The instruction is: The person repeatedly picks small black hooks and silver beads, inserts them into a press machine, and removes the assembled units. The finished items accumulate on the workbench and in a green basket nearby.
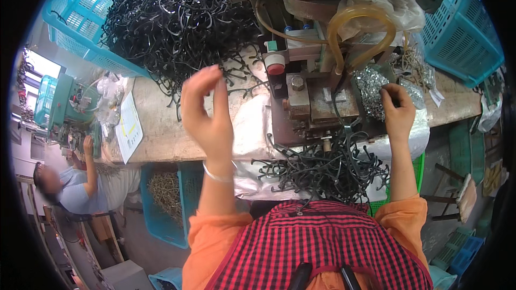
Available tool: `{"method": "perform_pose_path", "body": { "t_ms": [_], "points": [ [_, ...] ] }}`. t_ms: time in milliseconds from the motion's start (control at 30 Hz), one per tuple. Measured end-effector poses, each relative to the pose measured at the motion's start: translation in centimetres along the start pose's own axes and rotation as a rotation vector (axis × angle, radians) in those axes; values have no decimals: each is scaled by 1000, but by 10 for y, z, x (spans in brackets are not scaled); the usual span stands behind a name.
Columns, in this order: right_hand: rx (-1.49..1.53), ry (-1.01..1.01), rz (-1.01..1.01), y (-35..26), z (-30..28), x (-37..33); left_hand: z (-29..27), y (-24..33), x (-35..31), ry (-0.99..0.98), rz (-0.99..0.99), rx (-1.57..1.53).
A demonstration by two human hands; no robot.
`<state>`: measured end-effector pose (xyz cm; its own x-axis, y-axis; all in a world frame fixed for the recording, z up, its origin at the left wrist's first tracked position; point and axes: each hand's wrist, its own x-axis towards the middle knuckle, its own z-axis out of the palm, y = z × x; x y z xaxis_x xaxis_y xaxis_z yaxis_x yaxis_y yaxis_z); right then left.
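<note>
On the worn beige surface (161,129), the left hand (207,110) is hovering with fingers apart beside the heap of black bent wire pieces (177,21), while the right hand (399,110) is pinching small shiny silver metal parts (371,88).

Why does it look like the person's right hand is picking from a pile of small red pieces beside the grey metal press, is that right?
Not quite: the head view shows the right hand at a pile of small shiny silver pieces, not red ones. The rest holds: that pile lies beside the grey metal press.
</note>
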<state>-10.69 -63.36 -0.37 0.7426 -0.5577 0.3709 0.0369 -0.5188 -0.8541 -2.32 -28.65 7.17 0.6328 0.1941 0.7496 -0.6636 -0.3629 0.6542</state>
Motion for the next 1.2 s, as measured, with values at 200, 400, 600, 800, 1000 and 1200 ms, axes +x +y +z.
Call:
{"method": "perform_pose_path", "body": {
  "t_ms": [200,400,600,800,1000,1200],
  "points": [
    [13,-54,33,-8,18,6,25,-140,-1,-774,-438,714],
    [-48,44,26,-3,-34,-24,-10,-149,-35,-314,-460,301],
    [319,-301,-82,-86,-4,-6,7,-103,-27,-311,-620,-314],
    [482,-335,76,-107,34,-3,4,-59,-32,-182,-573,-482],
    [608,-319,52,-122,42,-6,30,54,28,-354,69,-736],
    [797,-393,256,-132,33,-2,40,51,31,-253,32,-723]
  ]
}}
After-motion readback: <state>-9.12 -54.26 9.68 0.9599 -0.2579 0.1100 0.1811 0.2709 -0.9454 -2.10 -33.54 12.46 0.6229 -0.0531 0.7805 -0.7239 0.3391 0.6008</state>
